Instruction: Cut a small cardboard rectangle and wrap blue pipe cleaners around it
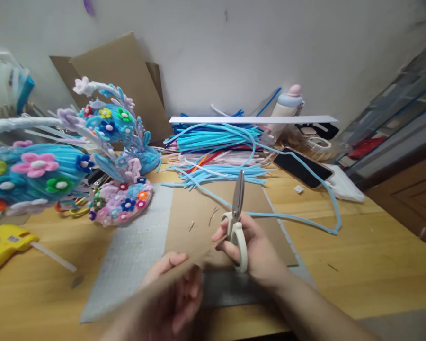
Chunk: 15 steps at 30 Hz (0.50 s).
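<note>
Scissors with cream handles (240, 248) are in my right hand (261, 251), blades pointing up and away from me. The blades look closed. A piece of brown cardboard (163, 287), blurred by motion, runs from the lower left up to my right fingers, which pinch its far end. My left hand (179, 296) grips the same cardboard along its middle, thumb on top and fingers below. Underneath, a flat cardboard sheet (184, 208) lies on a grey mat (128, 255), with a few small dark scraps on it.
Bundles of blue pipe cleaners (216, 138) lie at the back, one long light-blue strand (298, 217) looping right. Flower-covered pipe-cleaner pieces (39, 166) stand left, above a yellow glue gun (12, 241). A phone (301, 166) lies back right; cardboard (117, 80) leans on the wall.
</note>
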### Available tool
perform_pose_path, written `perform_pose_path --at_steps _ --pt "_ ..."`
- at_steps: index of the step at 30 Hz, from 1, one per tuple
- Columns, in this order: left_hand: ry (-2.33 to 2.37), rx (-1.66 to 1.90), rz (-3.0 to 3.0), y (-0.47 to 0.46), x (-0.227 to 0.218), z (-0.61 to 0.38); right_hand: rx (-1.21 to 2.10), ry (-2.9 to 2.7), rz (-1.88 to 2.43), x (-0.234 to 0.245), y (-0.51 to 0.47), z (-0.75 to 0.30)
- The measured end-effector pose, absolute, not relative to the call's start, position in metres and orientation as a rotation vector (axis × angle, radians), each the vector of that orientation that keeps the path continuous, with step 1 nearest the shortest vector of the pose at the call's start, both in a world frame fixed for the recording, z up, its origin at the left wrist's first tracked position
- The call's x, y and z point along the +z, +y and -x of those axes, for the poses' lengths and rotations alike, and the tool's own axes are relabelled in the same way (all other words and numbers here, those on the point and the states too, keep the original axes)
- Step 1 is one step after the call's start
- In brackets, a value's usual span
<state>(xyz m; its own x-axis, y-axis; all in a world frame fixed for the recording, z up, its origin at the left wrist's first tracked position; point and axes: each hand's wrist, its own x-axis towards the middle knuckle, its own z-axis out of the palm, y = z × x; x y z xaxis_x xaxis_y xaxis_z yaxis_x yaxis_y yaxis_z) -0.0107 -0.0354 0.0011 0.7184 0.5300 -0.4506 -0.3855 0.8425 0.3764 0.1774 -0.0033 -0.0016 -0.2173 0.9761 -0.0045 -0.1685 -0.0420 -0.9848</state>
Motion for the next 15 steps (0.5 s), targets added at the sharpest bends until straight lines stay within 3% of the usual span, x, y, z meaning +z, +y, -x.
perform_pose_path --at_steps 6,11,15 --pt "0.754 0.737 -0.352 -0.035 0.001 -0.001 1.426 -0.955 0.991 -0.006 -0.007 -0.177" --pt "0.709 0.569 -0.363 -0.031 0.01 -0.008 1.541 -0.897 0.905 0.001 -0.01 -0.178" --pt "1.057 0.941 -0.712 -0.036 0.004 -0.017 1.496 -0.742 0.933 0.001 -0.013 -0.177"
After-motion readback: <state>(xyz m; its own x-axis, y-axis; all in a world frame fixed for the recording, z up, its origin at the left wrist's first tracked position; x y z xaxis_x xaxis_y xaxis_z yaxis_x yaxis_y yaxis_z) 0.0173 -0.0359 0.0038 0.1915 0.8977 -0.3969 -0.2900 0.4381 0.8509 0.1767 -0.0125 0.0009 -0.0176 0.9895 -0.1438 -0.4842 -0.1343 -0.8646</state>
